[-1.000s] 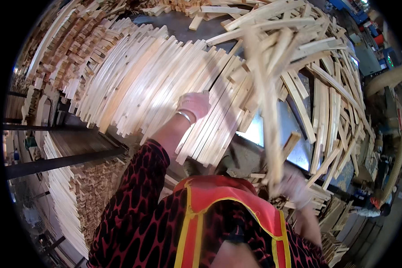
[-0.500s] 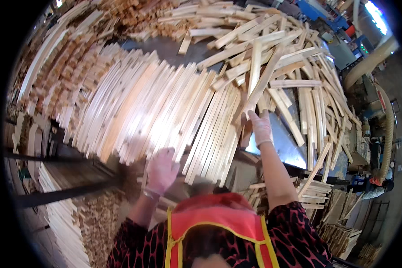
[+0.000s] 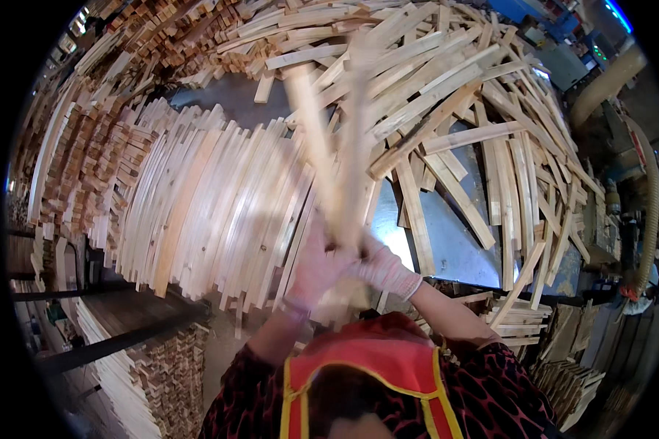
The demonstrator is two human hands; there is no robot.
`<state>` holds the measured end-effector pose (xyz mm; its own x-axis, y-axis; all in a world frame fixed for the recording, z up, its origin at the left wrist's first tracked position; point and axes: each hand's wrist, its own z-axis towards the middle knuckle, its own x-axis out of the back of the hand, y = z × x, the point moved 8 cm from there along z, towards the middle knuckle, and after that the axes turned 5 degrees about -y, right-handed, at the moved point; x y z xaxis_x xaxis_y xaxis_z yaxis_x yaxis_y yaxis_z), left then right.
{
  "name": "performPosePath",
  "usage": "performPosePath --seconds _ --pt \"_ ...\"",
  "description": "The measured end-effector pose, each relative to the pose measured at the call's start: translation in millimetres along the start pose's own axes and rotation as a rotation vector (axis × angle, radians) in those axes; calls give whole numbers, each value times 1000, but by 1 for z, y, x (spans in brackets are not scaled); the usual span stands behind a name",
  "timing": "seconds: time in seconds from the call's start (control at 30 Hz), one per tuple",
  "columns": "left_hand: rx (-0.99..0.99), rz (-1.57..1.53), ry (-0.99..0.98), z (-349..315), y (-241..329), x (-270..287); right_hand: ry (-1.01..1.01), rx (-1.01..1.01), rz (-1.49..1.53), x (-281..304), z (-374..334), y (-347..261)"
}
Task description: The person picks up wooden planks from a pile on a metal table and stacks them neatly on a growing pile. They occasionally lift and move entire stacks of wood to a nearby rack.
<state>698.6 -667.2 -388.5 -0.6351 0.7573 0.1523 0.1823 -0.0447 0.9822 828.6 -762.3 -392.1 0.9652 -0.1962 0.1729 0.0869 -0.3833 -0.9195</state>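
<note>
Two pale wooden strips [image 3: 353, 139], smeared by motion, stand up from my hands and spread apart toward their far ends. My right hand [image 3: 388, 272], in a whitish glove, is closed around their near ends. Pressed against the same ends is my gloved left hand [image 3: 315, 267], also closed, its fingertips partly blurred. Beneath and to the left lies a row of strips [image 3: 220, 205] laid side by side. A loose heap of strips [image 3: 447, 88] covers the table's far and right parts.
Shiny metal tabletop [image 3: 454, 245] shows between the loose strips on the right. Tall stacks of cut wood [image 3: 80, 154] stand at the left, near a dark metal bar [image 3: 124, 344]. A ribbed hose [image 3: 648, 219] hangs at the far right.
My right hand has drawn back and left from the heap with the strips. My left hand has come right from the row's near edge to meet it at their ends.
</note>
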Motion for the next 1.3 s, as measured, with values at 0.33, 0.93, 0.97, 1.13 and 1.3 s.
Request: performPosePath --seconds 0.33,0.93,0.97,1.13,1.3 --pt "309 -701 275 20 -70 33 214 -74 1482 76 120 170" --pt "181 -438 272 -11 -40 56 770 352 298 453 85 20" --pt "193 -421 225 -10 -39 52 621 371 235 418 79 29" --pt "164 -428 79 -6 -22 73 495 227 -117 194 27 64" --pt "268 -703 -36 -17 -9 67 649 94 1 117 60 79"
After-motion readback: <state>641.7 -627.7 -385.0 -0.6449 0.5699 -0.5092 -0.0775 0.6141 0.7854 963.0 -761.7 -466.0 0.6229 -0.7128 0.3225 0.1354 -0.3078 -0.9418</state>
